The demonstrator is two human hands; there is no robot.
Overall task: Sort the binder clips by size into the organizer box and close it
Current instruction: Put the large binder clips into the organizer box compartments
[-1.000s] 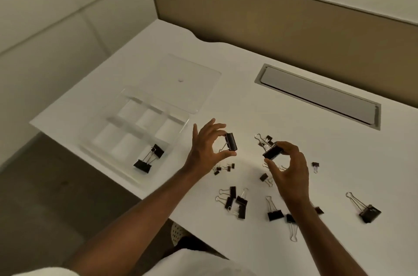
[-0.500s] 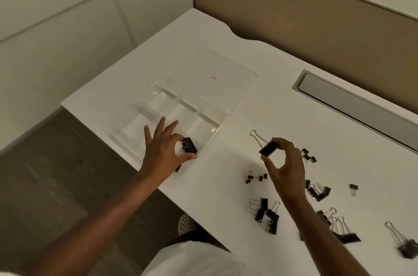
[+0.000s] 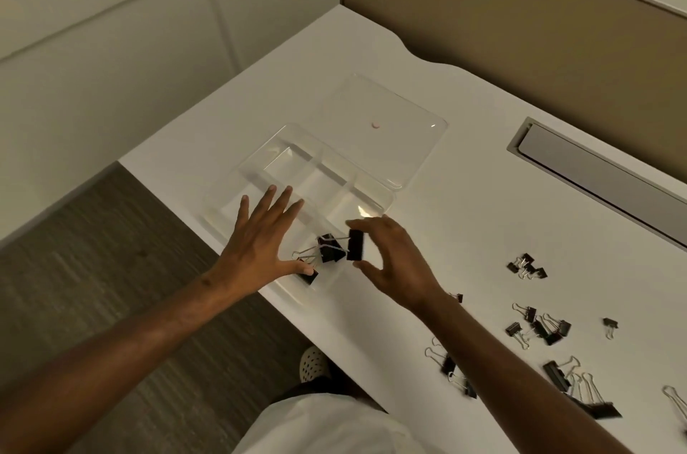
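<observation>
Lying open on the desk (image 3: 464, 223), the organizer box (image 3: 297, 171) holds binder clips (image 3: 327, 249) in its near-right compartment. The left hand (image 3: 260, 245) is spread; the right hand (image 3: 394, 260) pinches a large clip (image 3: 355, 244) above them.

A white desk (image 3: 464, 215) fills the middle of the view. A tan partition (image 3: 520, 25) stands along its far edge, from twelve to three o'clock. A grey cable slot (image 3: 594, 171) lies sunk in the desk at three o'clock. Grey carpet (image 3: 93, 267) spreads at eight o'clock, below a pale wall (image 3: 111, 25). A white perforated shoe (image 3: 314, 364) shows at six o'clock.
</observation>
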